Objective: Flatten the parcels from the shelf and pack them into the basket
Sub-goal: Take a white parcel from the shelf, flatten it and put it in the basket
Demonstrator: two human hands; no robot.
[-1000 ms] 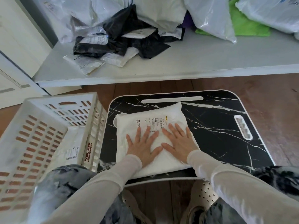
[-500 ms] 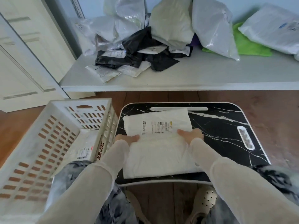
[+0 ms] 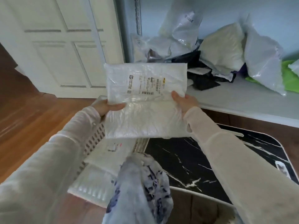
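Left hand [image 3: 108, 106], right hand [image 3: 184, 101] gripping raised parcel [image 3: 145, 101]

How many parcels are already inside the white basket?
1: a white parcel lies in the basket, seen just below the held parcel; others may be hidden under it.

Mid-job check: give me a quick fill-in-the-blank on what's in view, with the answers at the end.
1. The labelled white parcel is gripped by ____ hands: left hand and right hand.
2. The slotted basket is ____ in colour.
3. The marble-pattern lap desk is ____ with white veins.
4. The unpacked parcels are piled on the shelf, next to a bright ____ item.

Answers: both; white; black; green.
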